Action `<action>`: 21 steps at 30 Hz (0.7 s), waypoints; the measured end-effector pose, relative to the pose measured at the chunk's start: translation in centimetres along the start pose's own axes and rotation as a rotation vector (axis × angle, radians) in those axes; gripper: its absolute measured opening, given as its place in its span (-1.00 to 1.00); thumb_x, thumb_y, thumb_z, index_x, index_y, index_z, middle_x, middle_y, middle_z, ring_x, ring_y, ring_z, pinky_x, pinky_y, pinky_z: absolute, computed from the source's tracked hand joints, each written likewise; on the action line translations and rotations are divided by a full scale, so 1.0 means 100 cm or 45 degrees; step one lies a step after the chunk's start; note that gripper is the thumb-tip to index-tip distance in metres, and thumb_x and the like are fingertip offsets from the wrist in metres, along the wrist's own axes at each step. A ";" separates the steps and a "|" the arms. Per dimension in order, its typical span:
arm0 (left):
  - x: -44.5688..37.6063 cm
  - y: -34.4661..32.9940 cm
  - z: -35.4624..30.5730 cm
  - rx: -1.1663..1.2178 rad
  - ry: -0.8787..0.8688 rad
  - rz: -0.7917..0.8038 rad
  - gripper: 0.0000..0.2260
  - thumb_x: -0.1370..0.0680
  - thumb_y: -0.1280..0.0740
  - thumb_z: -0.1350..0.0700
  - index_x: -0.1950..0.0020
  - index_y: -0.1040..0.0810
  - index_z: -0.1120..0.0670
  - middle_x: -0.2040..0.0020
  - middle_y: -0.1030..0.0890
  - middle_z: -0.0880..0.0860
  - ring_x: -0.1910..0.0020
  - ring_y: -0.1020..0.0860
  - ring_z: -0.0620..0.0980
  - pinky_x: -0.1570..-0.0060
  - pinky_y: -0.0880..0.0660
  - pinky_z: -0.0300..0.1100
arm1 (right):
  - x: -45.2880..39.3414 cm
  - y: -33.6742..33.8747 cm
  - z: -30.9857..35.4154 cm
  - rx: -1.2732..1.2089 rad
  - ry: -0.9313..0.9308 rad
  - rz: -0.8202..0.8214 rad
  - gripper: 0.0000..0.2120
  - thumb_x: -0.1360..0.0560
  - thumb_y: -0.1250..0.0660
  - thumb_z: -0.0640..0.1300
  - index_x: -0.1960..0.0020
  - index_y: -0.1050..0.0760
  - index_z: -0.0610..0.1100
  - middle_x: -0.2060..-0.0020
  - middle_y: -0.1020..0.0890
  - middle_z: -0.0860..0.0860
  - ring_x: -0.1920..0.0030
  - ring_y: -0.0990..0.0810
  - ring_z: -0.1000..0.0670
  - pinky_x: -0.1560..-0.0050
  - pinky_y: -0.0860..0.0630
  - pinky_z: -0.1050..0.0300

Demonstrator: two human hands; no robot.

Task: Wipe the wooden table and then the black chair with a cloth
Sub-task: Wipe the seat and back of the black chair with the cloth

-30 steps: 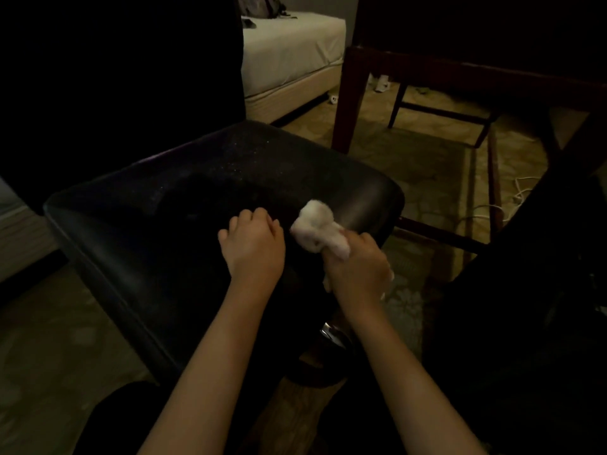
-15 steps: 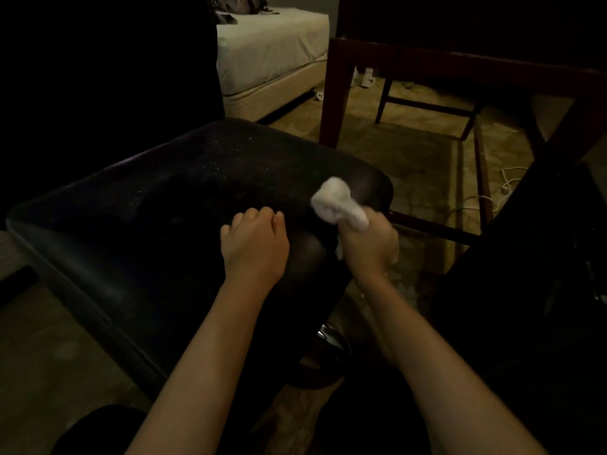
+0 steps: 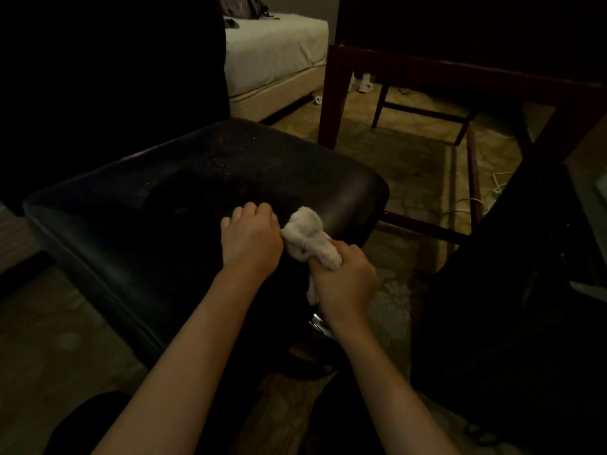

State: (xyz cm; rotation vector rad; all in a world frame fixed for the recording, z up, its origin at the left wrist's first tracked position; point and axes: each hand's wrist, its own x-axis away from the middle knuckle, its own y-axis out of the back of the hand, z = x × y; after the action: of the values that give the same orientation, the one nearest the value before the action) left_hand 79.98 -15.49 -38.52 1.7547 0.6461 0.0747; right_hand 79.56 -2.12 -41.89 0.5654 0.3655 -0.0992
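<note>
The black chair's padded seat (image 3: 184, 205) fills the middle left of the dim head view, with pale specks on its far part. My right hand (image 3: 343, 280) grips a bunched white cloth (image 3: 308, 238) and presses it against the seat's near right edge. My left hand (image 3: 251, 239) rests on the seat just left of the cloth, its fingers curled down over the surface and holding nothing. The wooden table (image 3: 460, 70) stands dark at the upper right, its legs and crossbars visible.
A bed with a white mattress (image 3: 276, 50) stands at the back. White cables (image 3: 499, 182) lie on the patterned carpet (image 3: 404, 159) under the table. A dark shape (image 3: 512, 290) fills the right side. The chair's metal base (image 3: 317, 325) shows below my right hand.
My right hand has drawn the cloth back toward me and to the left along the seat's edge, ending close beside my left hand, which stayed on the seat.
</note>
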 end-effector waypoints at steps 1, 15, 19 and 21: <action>0.001 0.002 0.004 0.002 -0.014 0.013 -0.76 -0.63 -0.05 0.06 -0.10 -0.47 0.10 -0.06 -0.52 0.10 -0.05 -0.46 0.06 -0.05 -0.36 -0.03 | 0.001 0.001 0.001 0.007 0.025 0.012 -0.85 -0.38 -0.40 -0.06 0.05 -0.63 0.00 0.28 -0.55 0.05 0.31 -0.49 0.09 0.36 -0.30 0.31; -0.003 0.025 0.022 -0.161 0.223 0.206 -0.57 -0.64 0.05 -0.07 -0.12 -0.53 0.13 -0.09 -0.54 0.13 -0.11 -0.47 0.12 -0.12 -0.31 0.04 | 0.030 -0.004 0.012 -0.024 0.160 0.028 -0.73 -0.38 -0.35 0.02 -0.06 -0.62 0.01 0.26 -0.54 0.07 0.32 -0.43 0.18 0.36 -0.23 0.42; 0.003 0.013 0.022 -0.155 0.370 -0.055 -0.63 -0.62 -0.03 -0.05 -0.02 -0.55 0.12 0.03 -0.56 0.13 -0.02 -0.48 0.11 -0.07 -0.31 0.04 | 0.010 0.005 -0.004 0.018 0.120 -0.021 -0.74 -0.34 -0.36 -0.01 -0.01 -0.64 -0.01 0.29 -0.45 0.14 0.36 -0.38 0.20 0.35 -0.18 0.40; 0.008 0.009 0.027 -0.145 0.334 -0.099 -0.64 -0.61 -0.04 -0.06 -0.02 -0.54 0.11 0.03 -0.55 0.12 -0.01 -0.48 0.11 -0.08 -0.33 0.07 | -0.010 0.010 -0.013 0.057 0.022 -0.099 -0.72 -0.34 -0.30 0.00 0.01 -0.63 -0.04 0.26 -0.51 0.04 0.29 -0.49 0.05 0.31 -0.24 0.27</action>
State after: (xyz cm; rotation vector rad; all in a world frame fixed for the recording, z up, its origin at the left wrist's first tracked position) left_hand 81.99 -17.65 -38.69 1.6215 0.8824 0.2866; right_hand 78.37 -0.60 -42.03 0.5967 0.4030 -0.1779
